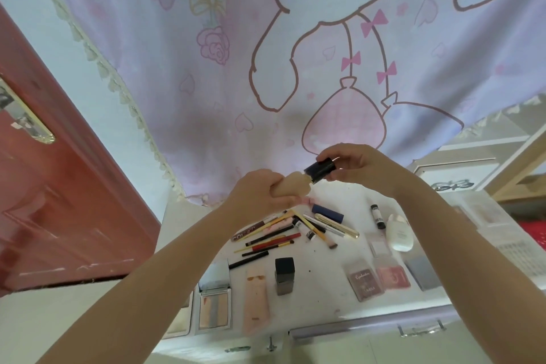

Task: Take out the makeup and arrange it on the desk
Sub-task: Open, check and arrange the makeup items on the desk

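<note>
— What is lying nearest you?

— Along the table's [331,309] near edge I am seeing an open palette [213,309], a peach tube [256,298] and a dark square bottle [284,275]. Pencils and brushes [274,235] are lying toward the far edge.

— And your hands?

— I am holding a beige bottle [291,189] above the table. My left hand [257,193] is wrapping its body, fingers curled tight. My right hand [359,164] is pinching its black cap [320,170].

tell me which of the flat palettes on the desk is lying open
The silver palette at the desk's front left edge: its lid is raised, showing striped powder pans. The pink palettes on the right lie closed.
</note>
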{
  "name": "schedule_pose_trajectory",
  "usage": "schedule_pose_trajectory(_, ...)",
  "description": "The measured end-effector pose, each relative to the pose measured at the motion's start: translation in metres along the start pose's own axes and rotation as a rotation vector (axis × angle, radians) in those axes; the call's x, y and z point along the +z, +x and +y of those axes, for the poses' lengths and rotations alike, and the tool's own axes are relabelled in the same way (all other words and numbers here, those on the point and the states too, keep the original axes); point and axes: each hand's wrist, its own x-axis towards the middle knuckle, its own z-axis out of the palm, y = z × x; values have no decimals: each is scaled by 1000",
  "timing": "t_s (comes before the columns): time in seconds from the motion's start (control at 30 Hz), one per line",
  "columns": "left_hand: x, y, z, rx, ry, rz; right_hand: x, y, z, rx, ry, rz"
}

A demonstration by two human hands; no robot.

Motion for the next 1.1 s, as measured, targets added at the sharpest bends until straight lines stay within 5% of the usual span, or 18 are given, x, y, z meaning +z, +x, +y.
schedule_pose_trajectory(0.23,31,-12,-2,86,-277,-58,17,-27,13,154,186,172)
schedule_pose_trajectory(0.37,63,-35,0,48,-577,-151,31,-55,55,402,159,332)
schedule_pose_trajectory(0.53,116,-64,-6,-65,-728,-364,56,-85,123,702,-146,161)
schedule_pose_trajectory(0.67,156,-83,-11,-167,-771,-489,75,-95,167,747,-406,41)
schedule_pose_trajectory(0.87,197,-80,-12,-427,-803,-248,93,-86,190,595,-914,-240)
schedule_pose_trajectory(1.1,225,-59,-6,-548,-762,-80,89,-82,204,392,-928,-458)
